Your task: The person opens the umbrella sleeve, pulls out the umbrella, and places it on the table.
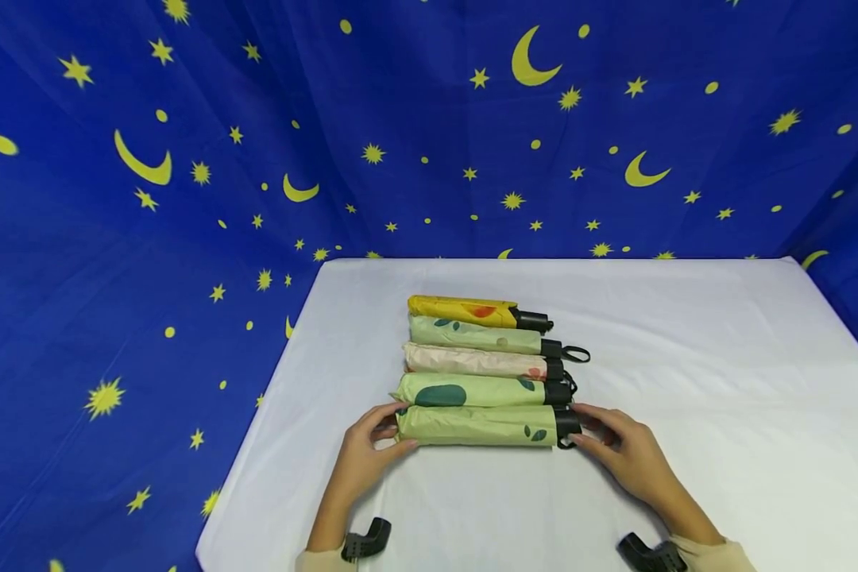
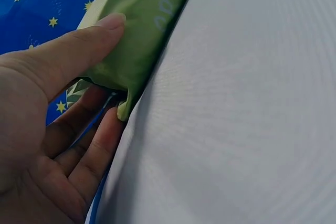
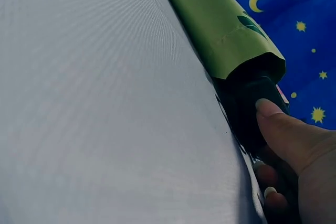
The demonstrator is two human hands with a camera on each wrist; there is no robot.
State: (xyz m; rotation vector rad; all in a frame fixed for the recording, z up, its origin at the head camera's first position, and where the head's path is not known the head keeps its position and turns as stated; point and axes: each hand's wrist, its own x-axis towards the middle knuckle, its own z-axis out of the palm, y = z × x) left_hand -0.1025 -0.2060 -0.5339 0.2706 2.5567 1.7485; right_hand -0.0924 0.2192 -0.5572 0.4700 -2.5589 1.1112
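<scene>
Several folded umbrellas lie side by side in a row on the table, black handles to the right. Nearest me is a green umbrella (image 1: 479, 427) with small dark leaf prints. My left hand (image 1: 368, 453) grips its left end; in the left wrist view the thumb (image 2: 107, 30) lies on the green cover (image 2: 139, 30) and the fingers reach round the end. At the other end my right hand (image 1: 625, 453) holds the black handle (image 3: 249, 103), its thumb (image 3: 281, 121) on top. Some right fingers are hidden behind the handle.
Behind the held one lie another green umbrella (image 1: 486, 390), a cream one (image 1: 472, 361), a pale green one (image 1: 472, 334) and a yellow one (image 1: 457, 310). A white cloth (image 1: 686, 334) covers the table. Blue curtains (image 1: 429, 95) with moons and stars hang behind and at the sides.
</scene>
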